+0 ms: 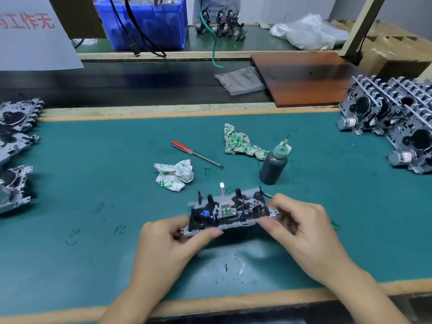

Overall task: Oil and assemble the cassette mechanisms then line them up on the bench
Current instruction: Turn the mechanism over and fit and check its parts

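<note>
A metal cassette mechanism [230,210] with black parts and a small blue piece is held just above the green bench mat, near the front. My left hand [171,239] grips its left end, thumb along the front edge. My right hand [297,228] grips its right end. A dark oil bottle [273,166] with a thin needle tip stands upright just behind the mechanism. Rows of cassette mechanisms lie on the bench at the far left [16,127] and stand stacked at the far right [395,118].
A red-handled screwdriver [195,153] lies mid-bench. Two crumpled green-printed cloths [175,175] [240,143] lie beside it. Behind runs a dark conveyor with a brown board [301,77]. A blue bin [145,22] and another person's sleeve are at the back.
</note>
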`<act>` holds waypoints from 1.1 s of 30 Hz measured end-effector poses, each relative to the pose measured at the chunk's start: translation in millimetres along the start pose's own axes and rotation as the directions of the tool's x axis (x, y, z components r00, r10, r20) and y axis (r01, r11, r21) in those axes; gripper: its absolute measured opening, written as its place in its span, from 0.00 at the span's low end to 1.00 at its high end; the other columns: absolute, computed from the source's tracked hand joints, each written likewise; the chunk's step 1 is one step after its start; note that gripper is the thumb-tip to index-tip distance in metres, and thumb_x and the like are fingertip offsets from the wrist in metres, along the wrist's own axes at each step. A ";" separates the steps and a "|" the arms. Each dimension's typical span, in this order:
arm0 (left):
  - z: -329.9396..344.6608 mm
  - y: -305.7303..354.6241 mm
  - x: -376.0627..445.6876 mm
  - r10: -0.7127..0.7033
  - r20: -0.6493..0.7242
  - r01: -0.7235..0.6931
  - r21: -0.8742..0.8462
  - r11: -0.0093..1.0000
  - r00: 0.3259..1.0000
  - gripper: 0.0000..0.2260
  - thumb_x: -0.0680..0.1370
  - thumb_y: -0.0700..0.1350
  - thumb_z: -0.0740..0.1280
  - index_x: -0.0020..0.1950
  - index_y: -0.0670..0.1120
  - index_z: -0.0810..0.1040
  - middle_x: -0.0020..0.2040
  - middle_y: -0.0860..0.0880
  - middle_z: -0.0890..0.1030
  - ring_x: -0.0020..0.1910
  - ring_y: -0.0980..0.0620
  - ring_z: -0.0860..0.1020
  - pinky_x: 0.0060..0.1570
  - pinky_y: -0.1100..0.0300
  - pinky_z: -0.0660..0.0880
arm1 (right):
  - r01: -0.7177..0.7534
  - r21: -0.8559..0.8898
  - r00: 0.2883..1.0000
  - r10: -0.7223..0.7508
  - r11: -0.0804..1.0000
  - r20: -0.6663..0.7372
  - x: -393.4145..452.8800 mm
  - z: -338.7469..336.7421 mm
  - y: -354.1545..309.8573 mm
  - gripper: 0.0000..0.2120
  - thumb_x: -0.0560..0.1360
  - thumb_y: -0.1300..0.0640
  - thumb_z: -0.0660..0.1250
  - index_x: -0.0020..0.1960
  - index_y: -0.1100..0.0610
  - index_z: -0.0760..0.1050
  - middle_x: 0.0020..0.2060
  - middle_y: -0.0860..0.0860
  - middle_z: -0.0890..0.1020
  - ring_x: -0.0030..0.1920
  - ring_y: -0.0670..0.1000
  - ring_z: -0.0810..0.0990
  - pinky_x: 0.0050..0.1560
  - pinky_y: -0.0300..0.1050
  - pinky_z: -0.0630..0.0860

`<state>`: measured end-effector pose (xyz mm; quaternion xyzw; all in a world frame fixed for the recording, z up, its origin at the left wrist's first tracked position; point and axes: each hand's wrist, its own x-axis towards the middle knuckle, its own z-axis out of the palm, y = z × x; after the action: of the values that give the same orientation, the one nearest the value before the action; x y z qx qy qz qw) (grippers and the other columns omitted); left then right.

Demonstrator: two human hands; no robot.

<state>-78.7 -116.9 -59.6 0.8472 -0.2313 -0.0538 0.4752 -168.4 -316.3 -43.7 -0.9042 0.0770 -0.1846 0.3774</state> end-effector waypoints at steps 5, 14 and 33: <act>-5.7 15.8 -5.5 -0.005 -0.037 -0.005 -0.254 0.967 0.999 0.30 0.73 0.65 0.56 0.18 0.46 0.62 0.14 0.49 0.64 0.17 0.58 0.62 0.25 0.69 0.63 | -0.134 0.192 0.988 0.146 0.972 -0.048 -10.5 -2.0 -10.8 0.29 0.68 0.36 0.61 0.26 0.61 0.64 0.20 0.46 0.61 0.24 0.43 0.59 0.26 0.33 0.57; -11.4 7.3 -14.6 0.059 -0.032 -0.057 0.065 0.996 0.998 0.30 0.74 0.70 0.51 0.27 0.46 0.71 0.21 0.50 0.72 0.23 0.53 0.70 0.29 0.60 0.66 | -0.076 -0.026 0.994 0.073 0.997 -0.081 -22.7 -2.2 -6.3 0.23 0.68 0.35 0.61 0.26 0.53 0.65 0.20 0.45 0.64 0.25 0.44 0.63 0.27 0.35 0.60; 1.7 37.1 13.2 0.360 0.180 -0.313 -0.244 0.918 0.915 0.03 0.71 0.50 0.70 0.43 0.52 0.81 0.46 0.57 0.80 0.48 0.57 0.78 0.49 0.72 0.69 | 0.472 -0.303 0.851 -0.517 0.828 -0.089 -9.9 -11.1 -2.1 0.08 0.75 0.54 0.69 0.46 0.57 0.84 0.37 0.52 0.81 0.39 0.54 0.76 0.36 0.50 0.76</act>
<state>-80.2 -140.5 -28.0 0.7281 -0.4189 -0.0890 0.5353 -181.8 -319.3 -37.8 -0.9171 -0.1046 -0.3390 0.1818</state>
